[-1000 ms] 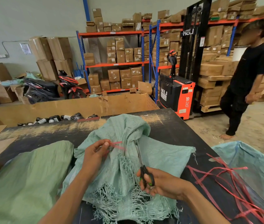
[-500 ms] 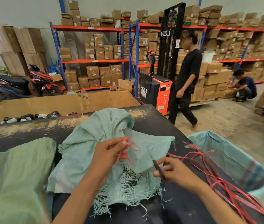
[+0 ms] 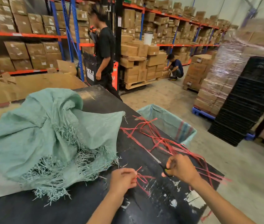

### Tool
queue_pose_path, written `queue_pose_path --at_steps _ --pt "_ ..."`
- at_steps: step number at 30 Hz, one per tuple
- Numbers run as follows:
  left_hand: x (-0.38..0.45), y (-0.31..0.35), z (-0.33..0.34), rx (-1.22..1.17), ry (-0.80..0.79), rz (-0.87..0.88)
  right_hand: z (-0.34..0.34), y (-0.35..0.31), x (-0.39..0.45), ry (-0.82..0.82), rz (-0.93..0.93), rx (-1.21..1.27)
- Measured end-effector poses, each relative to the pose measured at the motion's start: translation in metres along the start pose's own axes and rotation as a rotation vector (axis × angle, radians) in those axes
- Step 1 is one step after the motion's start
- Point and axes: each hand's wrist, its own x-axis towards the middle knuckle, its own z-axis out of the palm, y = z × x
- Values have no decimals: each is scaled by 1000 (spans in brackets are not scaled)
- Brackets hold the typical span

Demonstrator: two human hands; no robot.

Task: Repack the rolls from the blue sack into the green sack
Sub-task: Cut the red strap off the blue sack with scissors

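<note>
Head view. The left hand (image 3: pixel 122 179) pinches a short cut piece of red strap (image 3: pixel 141 178) between curled fingers, just above the black table (image 3: pixel 95 206). The right hand (image 3: pixel 180 169) grips the scissors (image 3: pixel 164 167), fingers through the handles, blades pointing up and left over the table; whether the blades are parted cannot be told from this blurred view. The pale sack (image 3: pixel 47 136) lies slumped on the table to the left, its frayed mouth facing the person; no rolls are visible. A second sack (image 3: pixel 168 125) stands open beside the table's right edge. A tangle of loose straps (image 3: pixel 165 143) lies along that edge, some trailing over it.

The step in hand appears to be discarding the cut tie. Done well, the piece joins the loose straps clear of the sack mouth, and the scissors are laid flat, away from the edge. Open room lies on the near table surface between the hands; the strap tangle crowds the right margin and could snag a wrist.
</note>
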Motion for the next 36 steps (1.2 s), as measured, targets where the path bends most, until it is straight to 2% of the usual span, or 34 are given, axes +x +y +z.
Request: queue_pose_path --at_steps 4,7,9,14,17,22,26,36 --pt "11 -10 34 35 83 -25 -6 10 -4 29 63 -263" --pt "26 -11 53 123 176 -9 -10 10 2 29 63 -360" --pt "38 -14 65 243 241 -3 -10 12 9 -24 47 -403" --pt "39 -8 91 758 451 3 3 21 21 -137 -76 -438" --pt "40 -7 97 892 523 56 9 31 25 -135 -139 -413" --pt "47 -15 98 858 579 30 10 42 26 -146 -228 -392" --pt "52 -17 108 832 575 22 5 45 31 -184 -200 -346" --pt "59 -22 108 872 574 143 4 47 32 -177 -240 -294"
